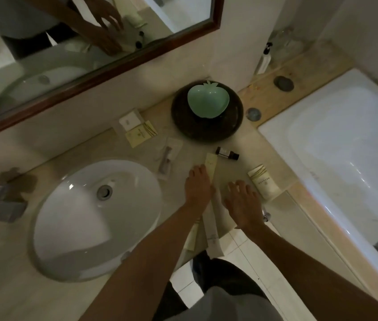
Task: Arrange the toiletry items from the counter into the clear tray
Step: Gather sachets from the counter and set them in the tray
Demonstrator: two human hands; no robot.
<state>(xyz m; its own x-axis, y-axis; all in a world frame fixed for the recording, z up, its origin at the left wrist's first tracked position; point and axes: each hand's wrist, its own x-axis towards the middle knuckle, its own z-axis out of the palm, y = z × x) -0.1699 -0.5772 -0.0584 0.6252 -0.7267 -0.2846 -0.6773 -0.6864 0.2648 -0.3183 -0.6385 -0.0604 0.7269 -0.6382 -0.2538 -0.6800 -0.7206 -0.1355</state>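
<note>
Hands (220,195) flat on counter (234,147), tube (210,166) between.

Dim, warm-grey light fills the bathroom, and the whole frame is soft and slightly smeared. The brightest area is the bathtub (336,144) at right, its white enamel carrying pale streaks of glare. Small highlights glint on the sink (95,216) basin at lower left, whose near side falls into grey shadow. The tap at far left is blurred beyond detail. Wide-angle distortion bends the mirror (90,42) frame across the upper left and tilts the walls. Packet lettering is unreadable.
</note>
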